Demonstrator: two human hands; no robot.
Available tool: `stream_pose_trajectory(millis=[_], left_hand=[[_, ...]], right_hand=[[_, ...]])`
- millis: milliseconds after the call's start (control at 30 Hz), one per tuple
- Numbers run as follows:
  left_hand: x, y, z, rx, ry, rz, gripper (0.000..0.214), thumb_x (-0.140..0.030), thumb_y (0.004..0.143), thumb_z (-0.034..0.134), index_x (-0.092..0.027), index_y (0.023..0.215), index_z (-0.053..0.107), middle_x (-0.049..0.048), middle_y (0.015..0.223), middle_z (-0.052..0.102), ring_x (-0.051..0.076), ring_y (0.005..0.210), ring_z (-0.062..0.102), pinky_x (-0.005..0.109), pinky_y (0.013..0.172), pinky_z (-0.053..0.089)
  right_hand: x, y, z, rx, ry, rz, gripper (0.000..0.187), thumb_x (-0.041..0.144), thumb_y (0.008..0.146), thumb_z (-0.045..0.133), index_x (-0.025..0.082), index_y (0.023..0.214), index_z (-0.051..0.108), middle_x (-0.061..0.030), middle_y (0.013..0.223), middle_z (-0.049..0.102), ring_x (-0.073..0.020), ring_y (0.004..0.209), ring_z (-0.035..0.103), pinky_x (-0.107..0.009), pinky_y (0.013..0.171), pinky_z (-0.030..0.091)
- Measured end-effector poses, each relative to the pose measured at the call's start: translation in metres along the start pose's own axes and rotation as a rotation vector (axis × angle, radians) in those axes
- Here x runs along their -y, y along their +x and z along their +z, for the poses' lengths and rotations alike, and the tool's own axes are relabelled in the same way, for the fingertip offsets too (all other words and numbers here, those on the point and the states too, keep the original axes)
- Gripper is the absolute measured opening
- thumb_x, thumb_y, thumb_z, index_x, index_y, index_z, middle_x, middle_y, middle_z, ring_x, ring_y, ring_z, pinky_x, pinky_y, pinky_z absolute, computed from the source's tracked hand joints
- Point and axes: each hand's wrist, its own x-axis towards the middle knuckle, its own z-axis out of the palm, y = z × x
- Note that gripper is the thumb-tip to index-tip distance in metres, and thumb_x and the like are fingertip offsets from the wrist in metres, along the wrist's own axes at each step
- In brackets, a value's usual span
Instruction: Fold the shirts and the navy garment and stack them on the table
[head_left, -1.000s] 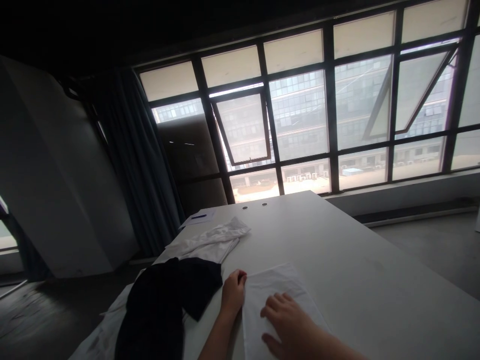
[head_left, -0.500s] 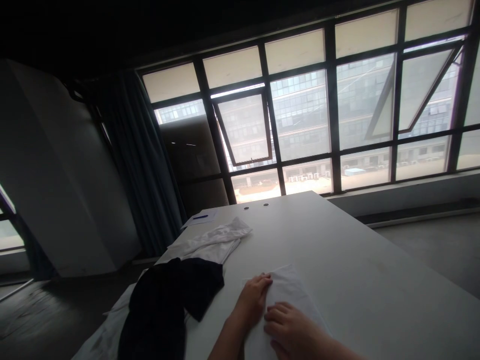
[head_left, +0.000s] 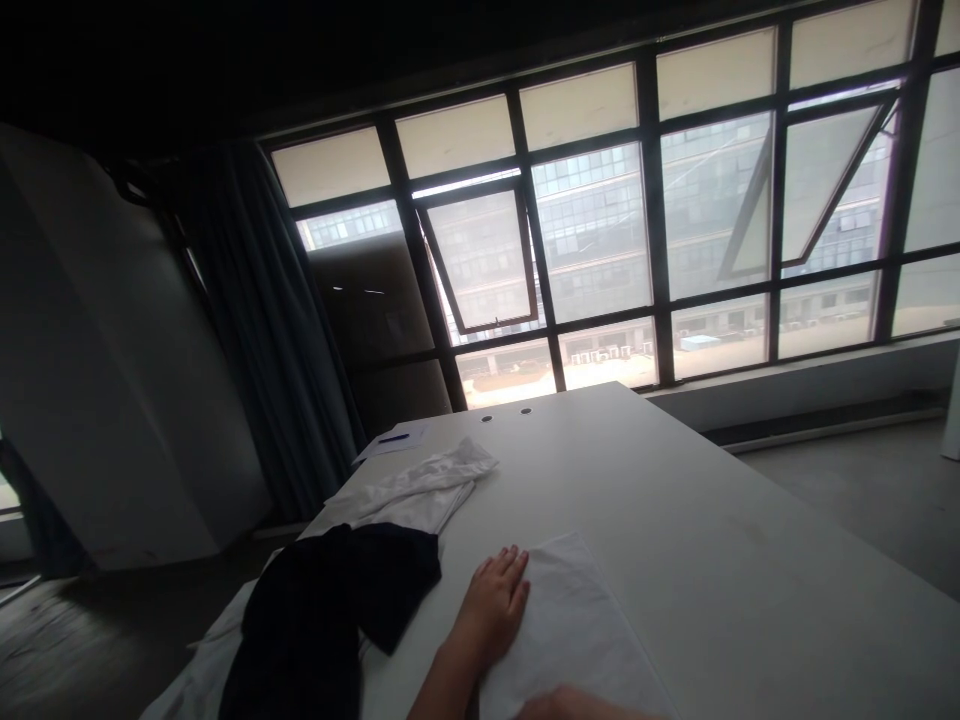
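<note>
A folded white cloth lies flat on the white table in front of me. My left hand rests on its left edge, fingers stretched out and pressed flat with nothing in them. At the bottom of the view, over the near part of the cloth, only the back of my right hand shows. Its fingers are out of sight, so what it touches or holds is hidden. To the left of my left hand a black garment is spread loosely.
Beyond the black garment lies a crumpled white garment. Farther back, a pen rests on a sheet of paper. Two round cable holes sit near the table's far end, before a wall of windows.
My right hand has drawn back toward me, down to the lower edge of the view. My left hand has flattened at the cloth's left edge. The view has turned slightly.
</note>
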Motion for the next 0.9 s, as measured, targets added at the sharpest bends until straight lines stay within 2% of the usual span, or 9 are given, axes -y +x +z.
stream_pose_trajectory(millis=[167, 233, 333, 433, 533, 600, 700, 767, 900], left_hand=[[0.002, -0.002, 0.002, -0.036, -0.067, -0.011, 0.054, -0.044, 0.101, 0.038, -0.027, 0.152, 0.049, 0.0054, 0.159, 0.046, 0.024, 0.149, 0.038, 0.045, 0.125, 0.024], [0.002, -0.003, 0.002, -0.029, -0.073, -0.006, 0.057, -0.048, 0.101, 0.039, -0.027, 0.153, 0.047, 0.0057, 0.160, 0.044, 0.024, 0.150, 0.036, 0.045, 0.125, 0.023], [0.003, -0.005, 0.001, -0.006, -0.060, 0.008, 0.068, -0.061, 0.097, 0.045, -0.027, 0.155, 0.043, 0.0065, 0.162, 0.040, 0.027, 0.152, 0.033, 0.046, 0.126, 0.021], [0.003, -0.004, -0.001, 0.008, -0.043, -0.005, 0.075, -0.069, 0.094, 0.047, -0.027, 0.156, 0.041, 0.0070, 0.163, 0.038, 0.029, 0.152, 0.031, 0.049, 0.127, 0.017], [0.007, -0.002, 0.000, 0.003, -0.046, -0.050, 0.072, -0.066, 0.095, 0.046, -0.027, 0.155, 0.044, 0.0064, 0.163, 0.039, 0.030, 0.152, 0.031, 0.052, 0.126, 0.017], [0.010, 0.000, 0.002, -0.026, -0.063, -0.070, 0.065, -0.062, 0.097, 0.046, -0.028, 0.152, 0.047, 0.0056, 0.160, 0.043, 0.029, 0.151, 0.034, 0.051, 0.125, 0.020], [0.014, 0.001, 0.006, -0.123, -0.067, -0.093, 0.055, -0.051, 0.097, 0.049, -0.028, 0.147, 0.055, 0.0063, 0.154, 0.053, 0.027, 0.145, 0.043, 0.049, 0.123, 0.026], [0.017, 0.000, 0.007, -0.185, -0.053, -0.115, 0.049, -0.043, 0.096, 0.051, -0.027, 0.141, 0.059, 0.0083, 0.151, 0.056, 0.027, 0.143, 0.046, 0.049, 0.121, 0.028], [0.021, 0.000, 0.008, -0.310, 0.005, -0.124, 0.029, -0.032, 0.093, 0.053, -0.026, 0.117, 0.070, 0.0099, 0.149, 0.057, 0.031, 0.145, 0.041, 0.055, 0.120, 0.026]], right_hand=[[-0.039, -0.011, -0.061, -0.104, -0.064, 0.371, 0.055, 0.031, 0.093, 0.050, 0.019, 0.147, 0.054, -0.0118, 0.154, 0.052, -0.0279, 0.146, 0.040, -0.046, 0.122, 0.029], [-0.052, -0.017, -0.071, -0.008, -0.073, 0.442, 0.067, 0.046, 0.097, 0.048, 0.018, 0.157, 0.039, -0.0134, 0.165, 0.033, -0.0327, 0.154, 0.021, -0.055, 0.125, 0.017], [-0.056, -0.021, -0.068, 0.050, -0.120, 0.463, 0.070, 0.054, 0.100, 0.041, 0.018, 0.159, 0.036, -0.0148, 0.167, 0.028, -0.0369, 0.155, 0.015, -0.062, 0.125, 0.008], [-0.044, -0.019, -0.040, -0.027, -0.222, 0.396, 0.064, 0.049, 0.099, 0.047, 0.019, 0.154, 0.043, -0.0161, 0.165, 0.032, -0.0418, 0.153, 0.020, -0.067, 0.123, 0.010], [-0.032, -0.012, 0.016, -0.098, -0.311, 0.220, 0.050, 0.049, 0.095, 0.056, 0.022, 0.137, 0.057, -0.0163, 0.152, 0.052, -0.0421, 0.141, 0.043, -0.066, 0.117, 0.030], [-0.028, -0.005, 0.055, -0.121, -0.384, 0.097, 0.025, 0.034, 0.100, 0.048, 0.025, 0.118, 0.064, -0.0107, 0.119, 0.071, -0.0321, 0.117, 0.062, -0.060, 0.111, 0.040], [-0.028, 0.003, 0.083, -0.136, -0.431, -0.055, 0.017, 0.030, 0.101, 0.048, 0.029, 0.100, 0.064, -0.0021, 0.090, 0.071, -0.0234, 0.086, 0.064, -0.055, 0.109, 0.043], [-0.030, 0.004, 0.068, -0.098, -0.417, -0.097, 0.014, 0.035, 0.100, 0.052, 0.030, 0.096, 0.064, -0.0005, 0.090, 0.070, -0.0215, 0.082, 0.061, -0.052, 0.110, 0.042], [-0.029, -0.007, -0.011, 0.010, -0.212, -0.045, 0.015, 0.041, 0.093, 0.063, 0.030, 0.102, 0.067, -0.0013, 0.107, 0.069, -0.0224, 0.103, 0.062, -0.052, 0.119, 0.029]])
